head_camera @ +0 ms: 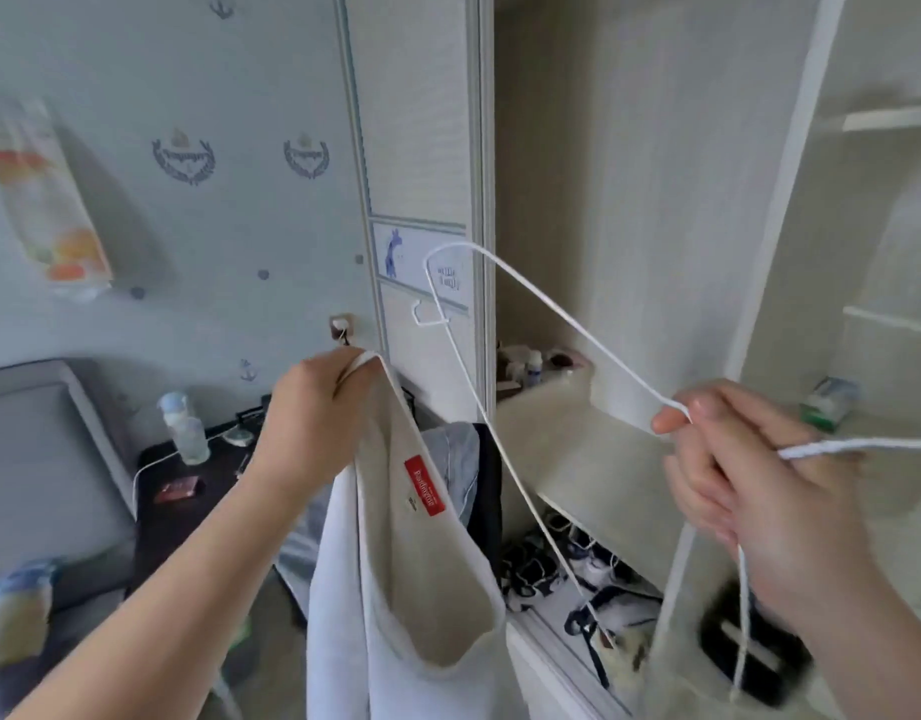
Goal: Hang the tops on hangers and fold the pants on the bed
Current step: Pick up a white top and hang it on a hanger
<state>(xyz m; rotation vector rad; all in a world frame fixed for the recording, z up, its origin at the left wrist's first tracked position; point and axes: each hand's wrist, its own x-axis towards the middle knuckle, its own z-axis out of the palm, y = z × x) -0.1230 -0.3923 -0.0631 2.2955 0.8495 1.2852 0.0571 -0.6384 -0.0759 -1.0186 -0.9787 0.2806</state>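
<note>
Beyond the left hand (pixel 318 413), a pale wall (pixel 214 70) carries wallpaper of anchors and crests, with a socket (pixel 342 326) just above that hand. Below and to its left stands a dark tabletop (pixel 188 506) holding a clear bottle (pixel 185 428), beside a grey padded headboard (pixel 48 449). Behind the right hand (pixel 759 485), an open cream wardrobe (pixel 630 174) shows pale shelves (pixel 567 444). The light is soft and even.

The top (pixel 396 589) is white, cream inside, with a red label (pixel 425 485). The wire hanger (pixel 588 336) is white. Far left, pale wallpaper (pixel 136 226) carries navy anchors and crests. The wardrobe (pixel 630 200) is cream, the nightstand (pixel 198 517) black.
</note>
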